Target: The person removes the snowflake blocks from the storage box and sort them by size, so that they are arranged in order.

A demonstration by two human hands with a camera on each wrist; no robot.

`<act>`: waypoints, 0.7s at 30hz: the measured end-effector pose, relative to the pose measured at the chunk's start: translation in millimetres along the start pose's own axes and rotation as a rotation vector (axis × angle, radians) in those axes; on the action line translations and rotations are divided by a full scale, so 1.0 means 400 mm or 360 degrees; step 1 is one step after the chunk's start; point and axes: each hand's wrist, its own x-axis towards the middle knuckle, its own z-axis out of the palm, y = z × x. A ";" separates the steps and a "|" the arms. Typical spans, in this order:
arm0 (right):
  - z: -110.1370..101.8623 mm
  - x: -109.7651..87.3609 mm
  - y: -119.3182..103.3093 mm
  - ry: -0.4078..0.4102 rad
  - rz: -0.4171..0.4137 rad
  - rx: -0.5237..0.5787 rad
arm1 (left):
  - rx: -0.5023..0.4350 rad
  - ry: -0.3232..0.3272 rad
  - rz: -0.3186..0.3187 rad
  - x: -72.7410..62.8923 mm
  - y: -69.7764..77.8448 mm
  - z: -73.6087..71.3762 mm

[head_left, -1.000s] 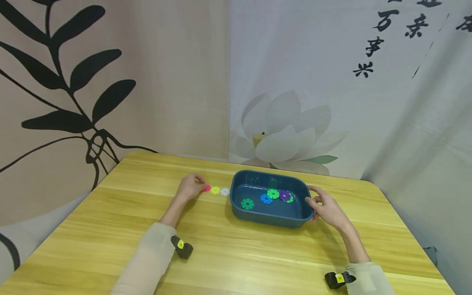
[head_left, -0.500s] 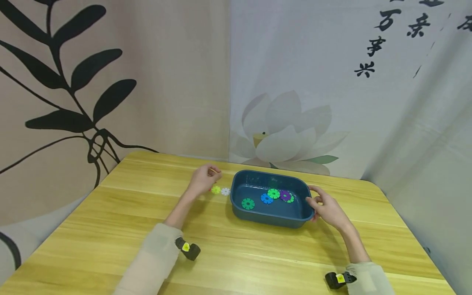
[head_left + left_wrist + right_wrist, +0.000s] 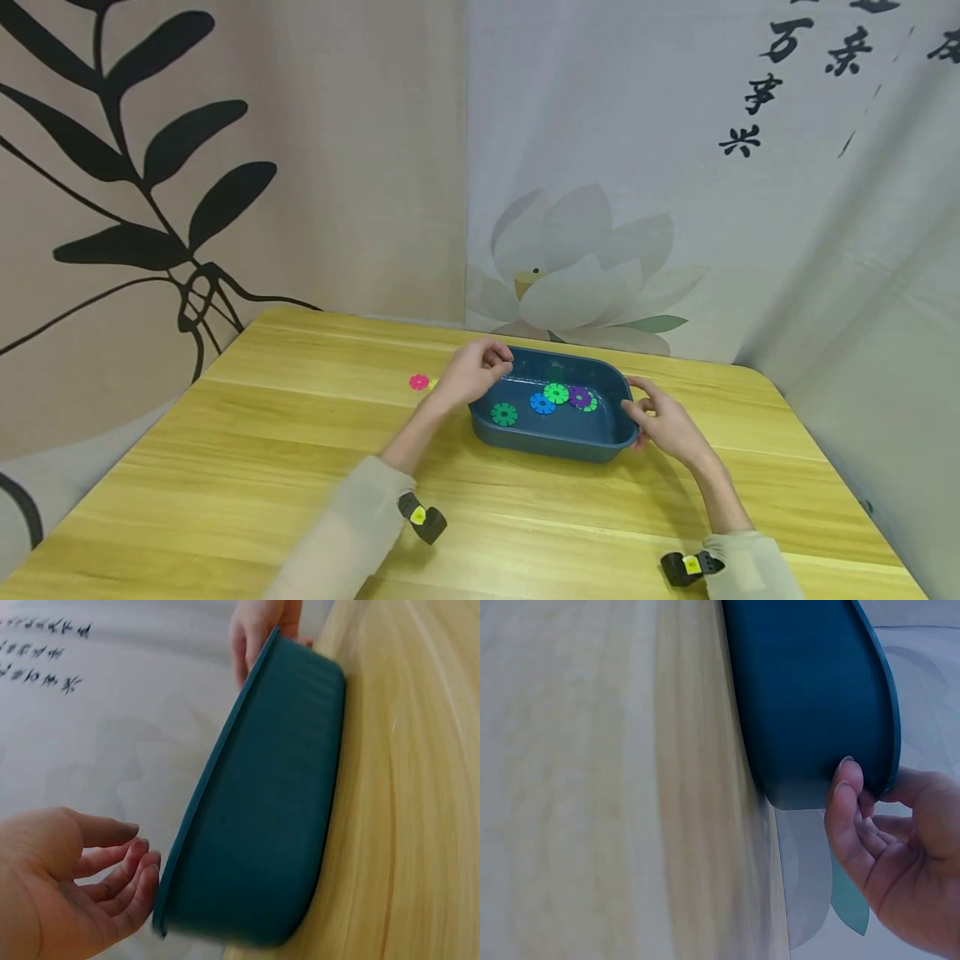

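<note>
A dark blue plastic basin (image 3: 543,444) stands on the table with several notched plastic discs inside: a dark green disc (image 3: 504,414), a blue disc (image 3: 542,403), a light green disc (image 3: 556,393) and a purple disc (image 3: 580,397), which overlaps another green one. My right hand (image 3: 670,423) grips the basin's right end, thumb at the rim and fingers against the outer wall. Over the left end hovers my left hand (image 3: 471,373); its fingers are loosely curved with nothing between them in the left wrist view (image 3: 75,881).
Left of the basin, a pink disc (image 3: 419,382) lies on the wooden table (image 3: 300,417). Beside it a yellow disc (image 3: 432,383) is mostly covered by my left hand. A printed curtain (image 3: 375,167) hangs behind the table's far edge.
My left hand has left the pink disc and travelled right to the basin's left end, now hiding the white disc. My right hand keeps its grip, and the basin stays in place.
</note>
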 end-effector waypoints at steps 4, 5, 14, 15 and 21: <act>-0.002 -0.002 0.000 -0.0004 0.0002 0.0008 | 0.0017 -0.0097 0.0053 0.006 0.016 0.040; -0.002 -0.002 0.001 -0.0006 0.0000 0.0013 | 0.0020 -0.0121 0.0062 0.008 0.020 0.049; 0.000 -0.001 0.004 0.0002 -0.0010 0.0004 | 0.0032 -0.0284 0.0026 0.036 0.021 0.134; 0.000 -0.002 0.003 0.0000 -0.0008 0.0005 | 0.0034 -0.0299 0.0011 0.040 0.019 0.142; 0.000 -0.003 0.000 -0.0005 -0.0002 0.0003 | 0.0115 -0.0360 -0.0046 0.061 0.014 0.181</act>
